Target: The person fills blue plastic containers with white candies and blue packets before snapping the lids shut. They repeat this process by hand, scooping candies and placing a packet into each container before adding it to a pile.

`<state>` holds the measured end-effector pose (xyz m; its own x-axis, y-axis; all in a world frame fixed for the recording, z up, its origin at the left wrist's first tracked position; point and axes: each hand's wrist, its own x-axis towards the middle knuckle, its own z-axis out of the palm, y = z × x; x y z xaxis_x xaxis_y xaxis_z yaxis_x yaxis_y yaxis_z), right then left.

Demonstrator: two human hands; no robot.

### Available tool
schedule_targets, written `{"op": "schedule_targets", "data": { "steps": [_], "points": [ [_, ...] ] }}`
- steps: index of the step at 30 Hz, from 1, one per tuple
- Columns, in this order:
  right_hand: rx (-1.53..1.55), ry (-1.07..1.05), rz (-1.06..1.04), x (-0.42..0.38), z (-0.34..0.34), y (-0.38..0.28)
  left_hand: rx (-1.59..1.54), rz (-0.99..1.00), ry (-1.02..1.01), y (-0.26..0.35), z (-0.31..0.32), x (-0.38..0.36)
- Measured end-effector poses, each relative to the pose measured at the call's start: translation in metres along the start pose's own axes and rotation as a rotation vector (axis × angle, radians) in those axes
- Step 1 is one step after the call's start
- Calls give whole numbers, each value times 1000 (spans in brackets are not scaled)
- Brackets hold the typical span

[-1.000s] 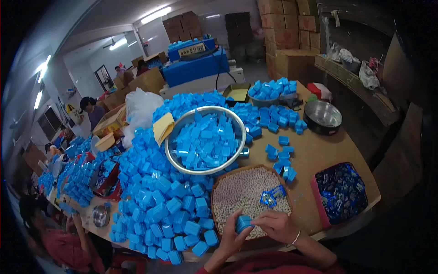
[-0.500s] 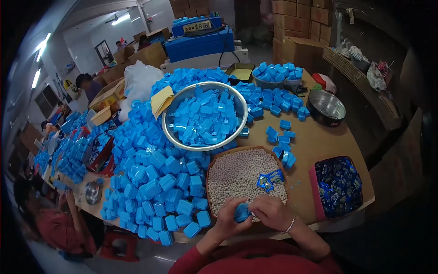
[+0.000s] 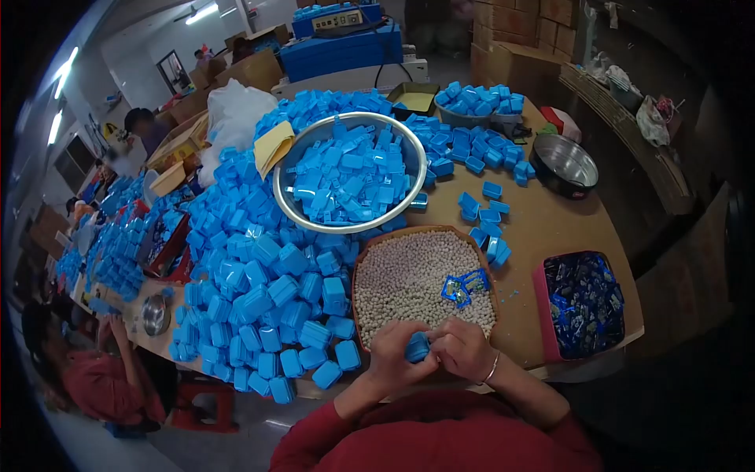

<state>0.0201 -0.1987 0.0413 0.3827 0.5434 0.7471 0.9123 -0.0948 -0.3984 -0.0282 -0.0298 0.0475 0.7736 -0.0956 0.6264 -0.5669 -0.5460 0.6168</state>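
Observation:
A small blue plastic box (image 3: pixel 417 347) is gripped in my left hand (image 3: pixel 393 350), with fingers curled round its side. My right hand (image 3: pixel 465 348) is closed, its fingertips pressed against the box's right edge; the thumb side is partly hidden. Both hands are over the near rim of a reddish-brown tray (image 3: pixel 359 295) filled with small pale round beads (image 3: pixel 417 271). Several shiny blue-edged packets (image 3: pixel 465 288) lie on the beads just beyond my right hand.
Blue boxes (image 3: pixel 267 291) are heaped on the left. A metal basin (image 3: pixel 283 206) of blue pieces stands behind the tray. On the right are a pink-sided bin (image 3: pixel 543 315) of dark-blue packets and a steel bowl (image 3: pixel 565 161). A co-worker (image 3: pixel 102 377) sits at far left.
The view has tilted down slightly, so the table things sit higher in it. My hands stay together at the blue box, and the right fingers have shifted a little along its edge.

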Motion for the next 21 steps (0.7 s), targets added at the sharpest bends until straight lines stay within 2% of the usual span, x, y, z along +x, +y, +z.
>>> {"op": "schedule_targets", "data": {
  "steps": [3, 6, 9, 11, 15, 17, 21],
  "points": [
    [67, 0, 13, 6, -2, 0, -61, -18, -70, -1, -9, 14],
    [347, 7, 361, 10, -8, -7, -123, -85, -49, -3, -2, 8],
    [298, -81, 356, 10, -21, -5, -101, -78, 13, -4, 5, 3],
    [315, -164, 452, -1, -27, -1, -39, -74, -60, -5, 7, 2],
    [301, -198, 403, -10, -28, 5, -89, -51, -62, -8, 13, 0],
    [246, -136, 310, -7, -30, 2, -158, -196, -119, -2, 12, -1],
    [205, -63, 256, -9, -27, -4, 22, 62, -57, 10, 13, 8]
  ]
}}
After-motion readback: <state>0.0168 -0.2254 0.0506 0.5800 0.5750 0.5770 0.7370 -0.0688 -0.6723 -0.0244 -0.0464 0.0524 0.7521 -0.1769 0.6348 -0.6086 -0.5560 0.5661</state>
